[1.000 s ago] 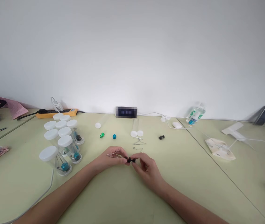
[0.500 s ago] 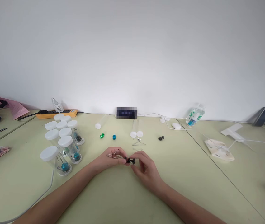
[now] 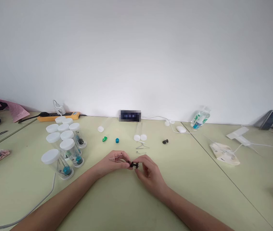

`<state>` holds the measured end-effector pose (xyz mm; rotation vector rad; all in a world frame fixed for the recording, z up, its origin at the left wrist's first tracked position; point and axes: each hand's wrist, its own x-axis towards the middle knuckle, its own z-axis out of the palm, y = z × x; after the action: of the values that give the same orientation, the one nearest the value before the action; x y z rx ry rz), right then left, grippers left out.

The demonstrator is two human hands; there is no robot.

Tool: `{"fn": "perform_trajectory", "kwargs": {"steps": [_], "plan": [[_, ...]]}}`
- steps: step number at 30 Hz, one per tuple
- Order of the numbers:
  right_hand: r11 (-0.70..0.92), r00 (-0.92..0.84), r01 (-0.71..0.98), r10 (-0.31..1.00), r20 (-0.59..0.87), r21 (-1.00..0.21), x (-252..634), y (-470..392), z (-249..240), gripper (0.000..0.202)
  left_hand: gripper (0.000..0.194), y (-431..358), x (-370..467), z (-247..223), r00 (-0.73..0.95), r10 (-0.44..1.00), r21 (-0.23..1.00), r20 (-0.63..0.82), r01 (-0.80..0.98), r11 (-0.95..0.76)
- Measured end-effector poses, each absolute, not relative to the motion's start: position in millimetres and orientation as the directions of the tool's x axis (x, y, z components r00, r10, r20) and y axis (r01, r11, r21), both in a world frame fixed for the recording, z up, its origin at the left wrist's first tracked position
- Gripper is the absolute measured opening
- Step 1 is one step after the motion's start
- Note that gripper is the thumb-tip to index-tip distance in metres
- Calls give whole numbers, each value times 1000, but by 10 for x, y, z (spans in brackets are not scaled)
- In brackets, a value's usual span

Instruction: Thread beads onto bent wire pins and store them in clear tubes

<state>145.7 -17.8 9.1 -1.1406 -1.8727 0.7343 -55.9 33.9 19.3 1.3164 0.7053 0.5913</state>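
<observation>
Between my two hands is a small black spool-like part [image 3: 134, 165]. The fingertips of my left hand [image 3: 115, 161] pinch its left end, and a thin bent metal wire [image 3: 113, 159] lies across the same hand's fingers. My right hand [image 3: 150, 173] has thumb and fingertips at the part's right end. Beyond the hands lie metal wire pieces [image 3: 142, 146], a blue part [image 3: 117, 140], a green part [image 3: 105, 139] and another black part [image 3: 165, 141]. Two clear tubes with white caps [image 3: 140, 137] lie behind the wires.
Several capped clear tubes [image 3: 67, 144] stand at the left, holding small parts. Along the wall are an orange power strip [image 3: 72, 116], a phone-like display [image 3: 130, 115], a white mouse [image 3: 181, 129] and a plastic bottle [image 3: 200, 119]. An opened packet [image 3: 224, 153] lies at the right.
</observation>
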Motion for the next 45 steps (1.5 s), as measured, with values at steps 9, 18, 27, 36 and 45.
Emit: {"fn": "perform_trajectory", "kwargs": {"steps": [9, 18, 27, 36, 45], "plan": [[449, -272, 430, 892, 362, -784, 1450, -172, 82, 30, 21, 357, -564, 159, 658, 742, 987, -129, 11, 162], [441, -277, 435, 895, 349, -785, 1453, -172, 79, 28, 20, 371, -569, 123, 659, 742, 983, -122, -22, 182], [422, -272, 439, 904, 330, -793, 1449, -170, 83, 30, 21, 364, -568, 147, 670, 734, 985, -114, -20, 172], [404, -265, 448, 912, 313, -798, 1448, -176, 98, 28, 21, 354, -567, 171, 657, 744, 986, -123, -7, 168], [411, -263, 448, 909, 323, -794, 1450, -178, 78, 28, 21, 349, -563, 173, 647, 752, 986, -126, -2, 167]]}}
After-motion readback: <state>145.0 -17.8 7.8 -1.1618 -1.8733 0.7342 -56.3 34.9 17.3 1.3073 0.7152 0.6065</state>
